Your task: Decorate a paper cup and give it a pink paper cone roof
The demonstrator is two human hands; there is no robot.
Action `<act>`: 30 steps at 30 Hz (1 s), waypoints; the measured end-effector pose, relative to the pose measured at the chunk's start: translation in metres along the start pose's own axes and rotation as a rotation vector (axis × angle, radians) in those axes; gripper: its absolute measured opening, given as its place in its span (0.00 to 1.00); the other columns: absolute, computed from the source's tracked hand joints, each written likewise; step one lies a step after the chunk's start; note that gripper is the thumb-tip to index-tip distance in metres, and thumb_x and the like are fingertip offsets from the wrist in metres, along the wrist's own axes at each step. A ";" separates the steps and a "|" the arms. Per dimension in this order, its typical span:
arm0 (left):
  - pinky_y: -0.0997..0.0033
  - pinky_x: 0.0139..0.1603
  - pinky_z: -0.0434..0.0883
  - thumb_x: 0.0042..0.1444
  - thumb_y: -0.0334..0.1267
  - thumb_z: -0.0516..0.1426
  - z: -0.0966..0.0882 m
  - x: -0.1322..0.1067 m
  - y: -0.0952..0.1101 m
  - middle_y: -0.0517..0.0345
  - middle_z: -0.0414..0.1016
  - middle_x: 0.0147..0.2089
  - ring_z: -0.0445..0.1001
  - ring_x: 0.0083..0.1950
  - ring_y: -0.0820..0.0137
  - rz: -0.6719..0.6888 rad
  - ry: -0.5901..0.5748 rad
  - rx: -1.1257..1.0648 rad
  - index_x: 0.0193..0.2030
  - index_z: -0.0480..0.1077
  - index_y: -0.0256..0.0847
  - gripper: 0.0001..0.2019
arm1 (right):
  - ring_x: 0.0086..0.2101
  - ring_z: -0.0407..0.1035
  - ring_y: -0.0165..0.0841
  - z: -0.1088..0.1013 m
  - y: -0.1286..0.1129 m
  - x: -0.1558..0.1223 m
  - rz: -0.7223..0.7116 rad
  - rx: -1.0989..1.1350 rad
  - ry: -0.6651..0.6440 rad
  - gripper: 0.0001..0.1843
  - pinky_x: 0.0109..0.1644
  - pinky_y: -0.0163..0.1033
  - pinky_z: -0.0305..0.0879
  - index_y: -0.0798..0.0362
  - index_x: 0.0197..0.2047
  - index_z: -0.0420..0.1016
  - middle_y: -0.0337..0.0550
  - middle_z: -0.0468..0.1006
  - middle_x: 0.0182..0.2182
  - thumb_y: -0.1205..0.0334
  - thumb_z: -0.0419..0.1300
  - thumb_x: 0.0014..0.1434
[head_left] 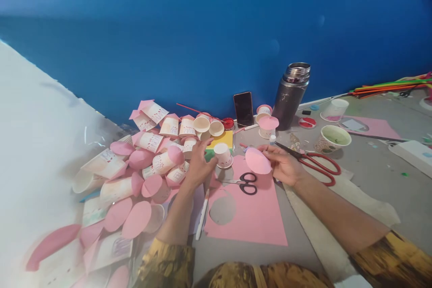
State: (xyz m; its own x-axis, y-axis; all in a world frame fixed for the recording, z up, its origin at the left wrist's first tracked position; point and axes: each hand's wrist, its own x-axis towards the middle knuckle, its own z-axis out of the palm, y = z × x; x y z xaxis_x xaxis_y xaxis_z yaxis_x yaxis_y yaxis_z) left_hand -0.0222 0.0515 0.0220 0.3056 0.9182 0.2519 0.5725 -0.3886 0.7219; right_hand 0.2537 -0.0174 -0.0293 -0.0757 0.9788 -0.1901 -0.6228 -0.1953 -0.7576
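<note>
Pinching the right edge of a round, pale pink paper disc (pixel 258 160), the right hand (pixel 285 166) has its grip closed on it just right of the frame's centre. The left hand (pixel 199 166) has a loose, unclosed grip, its thumb just beside a small white paper cup (pixel 222 155) that stands upside down near the middle of the frame; whether they touch, I cannot tell. Red marks dot the cup near its rim. Below it, steel scissors with black handles (pixel 240 182) rest on a pink paper sheet (pixel 249 229) with a round hole. A slim white marker (pixel 202 216) lies along the sheet's left edge, its printing too small to read. Across the left of the frame, white paper cups with pink tops (pixel 168 124) lie heaped, bearing purple marks I cannot read. In the upper centre, a black smartphone (pixel 243 109) stands near a dark metal flask (pixel 289 99). Scissors with red handles (pixel 305 158) lie on the grey bench (pixel 297 220), just beyond the right hand.
</note>
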 end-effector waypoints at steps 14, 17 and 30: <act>0.43 0.73 0.66 0.63 0.26 0.57 0.048 -0.061 0.039 0.40 0.58 0.77 0.58 0.79 0.52 0.514 -0.044 0.177 0.76 0.60 0.48 0.35 | 0.18 0.56 0.23 0.025 0.006 -0.012 0.039 -0.171 0.013 0.28 0.19 0.29 0.52 0.53 0.41 0.80 0.29 0.66 0.17 0.48 0.80 0.40; 0.45 0.72 0.69 0.65 0.27 0.53 0.055 -0.057 0.037 0.44 0.74 0.69 0.70 0.73 0.56 0.387 -0.061 -0.091 0.66 0.72 0.46 0.25 | 0.16 0.57 0.26 0.029 0.007 -0.015 0.033 -0.316 0.019 0.27 0.18 0.32 0.53 0.55 0.38 0.81 0.33 0.69 0.17 0.43 0.76 0.43; 0.64 0.44 0.84 0.52 0.27 0.63 0.057 -0.050 0.050 0.38 0.85 0.40 0.87 0.47 0.51 -0.691 -0.160 -1.120 0.44 0.73 0.32 0.11 | 0.44 0.72 0.46 -0.031 -0.034 0.012 -0.501 -1.299 0.603 0.18 0.50 0.49 0.65 0.51 0.43 0.82 0.49 0.80 0.41 0.57 0.72 0.47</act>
State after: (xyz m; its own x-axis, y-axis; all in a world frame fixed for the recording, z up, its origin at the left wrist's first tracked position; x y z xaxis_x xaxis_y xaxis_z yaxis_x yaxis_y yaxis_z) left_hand 0.0344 -0.0183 0.0090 0.3372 0.8512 -0.4022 -0.2634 0.4955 0.8277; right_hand 0.2975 -0.0012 -0.0252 0.4501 0.8508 0.2712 0.6353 -0.0917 -0.7668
